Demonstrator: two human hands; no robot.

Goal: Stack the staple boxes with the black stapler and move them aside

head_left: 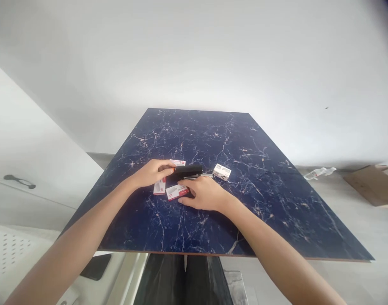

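Left hand [154, 171] appears to pinch left end of black tool [191, 170], mid-worktop [194, 228]. Right hand [206, 192] half-curled by right end of near red-white box [175, 192]; can't tell if gripping. White box [222, 172] sits right of tool. Looks like handling/positioning step. Moving tool calls for steady left grip, right fingers clear.

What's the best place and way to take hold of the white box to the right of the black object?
Probably mid-length on its two long sides, coming from above and slightly from the right. The white box lies on the table with its long edges slanting across the view, so thumb and fingers could span its narrower width; the black object and right hand lie to its left.
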